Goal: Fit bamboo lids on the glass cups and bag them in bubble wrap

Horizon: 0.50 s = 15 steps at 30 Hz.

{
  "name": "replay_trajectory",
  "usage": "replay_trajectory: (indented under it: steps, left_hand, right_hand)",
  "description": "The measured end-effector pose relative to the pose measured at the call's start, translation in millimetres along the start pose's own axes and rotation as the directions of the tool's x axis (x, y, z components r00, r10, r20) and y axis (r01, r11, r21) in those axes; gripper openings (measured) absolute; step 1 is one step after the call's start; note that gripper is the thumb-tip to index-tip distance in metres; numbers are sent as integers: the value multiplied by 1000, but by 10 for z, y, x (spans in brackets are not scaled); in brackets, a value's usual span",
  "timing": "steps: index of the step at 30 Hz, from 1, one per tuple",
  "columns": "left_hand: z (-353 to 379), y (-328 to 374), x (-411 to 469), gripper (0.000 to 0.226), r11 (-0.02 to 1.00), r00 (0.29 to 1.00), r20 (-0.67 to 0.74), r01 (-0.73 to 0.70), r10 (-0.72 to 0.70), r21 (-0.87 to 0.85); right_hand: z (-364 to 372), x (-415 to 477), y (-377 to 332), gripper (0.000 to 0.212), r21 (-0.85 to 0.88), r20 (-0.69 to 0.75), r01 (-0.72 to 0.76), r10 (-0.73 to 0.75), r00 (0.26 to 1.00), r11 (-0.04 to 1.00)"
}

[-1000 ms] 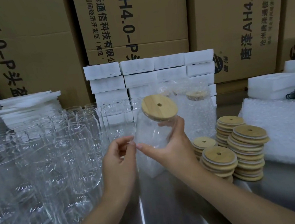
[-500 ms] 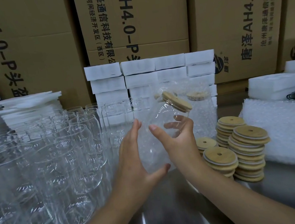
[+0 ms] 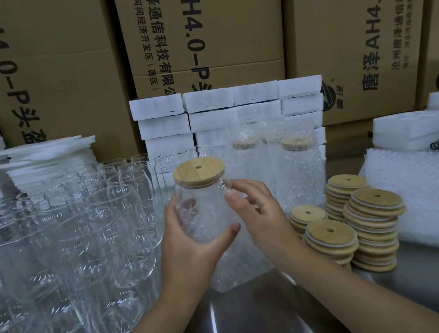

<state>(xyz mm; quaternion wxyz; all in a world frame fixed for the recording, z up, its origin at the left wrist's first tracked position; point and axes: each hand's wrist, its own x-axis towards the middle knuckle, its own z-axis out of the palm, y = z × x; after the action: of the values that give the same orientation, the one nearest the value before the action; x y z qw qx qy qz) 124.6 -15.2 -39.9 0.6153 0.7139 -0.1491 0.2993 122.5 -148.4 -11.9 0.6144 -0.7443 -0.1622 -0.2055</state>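
Two wrapped cups [image 3: 301, 171] stand done. Left hand [image 3: 187, 244] grips a lidded cup [image 3: 204, 205], right hand [image 3: 262, 216] pinches its bag [image 3: 240, 265]. Many bare cups [image 3: 104, 239] wait.

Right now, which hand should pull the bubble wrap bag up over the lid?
Probably the right hand: its fingers sit at the bag edge below the lid; the left hand grips the cup.

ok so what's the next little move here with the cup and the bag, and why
Probably draw the bubble wrap bag up over the bamboo lid. The left hand grips the cup through the bag, the right hand seems to pinch the bag's mouth beside the cup's shoulder, and the lid stands bare above the wrap.
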Motion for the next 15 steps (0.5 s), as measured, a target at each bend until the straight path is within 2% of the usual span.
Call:
replay_trajectory:
  steps: [3,6,8,11,13,15]
  left_hand:
    - [-18,30,-1,95,994,998,-65,-28,21,-104]
    - [-22,53,-8,88,981,992,-123,-57,34,-186]
    - [-21,69,-8,85,970,989,-148,-51,16,-237]
    - [-37,120,-4,74,952,985,-168,-5,-49,-307]
    - [-50,113,4,68,943,986,-148,21,-74,-333]
    - [-51,107,13,71,932,994,-97,3,-40,-363]
  right_hand:
    - [-32,-9,18,52,38,134,-49,44,990,998]
    - [-60,-47,13,55,128,390,-139,79,917,982]
    - [-60,-55,17,62,97,477,-159,94,874,983]
    - [-21,-49,48,96,-38,488,-114,118,865,993]
    - [13,-55,71,102,-70,453,-84,107,885,994]
    - [33,-68,96,97,-66,396,-61,82,915,996]
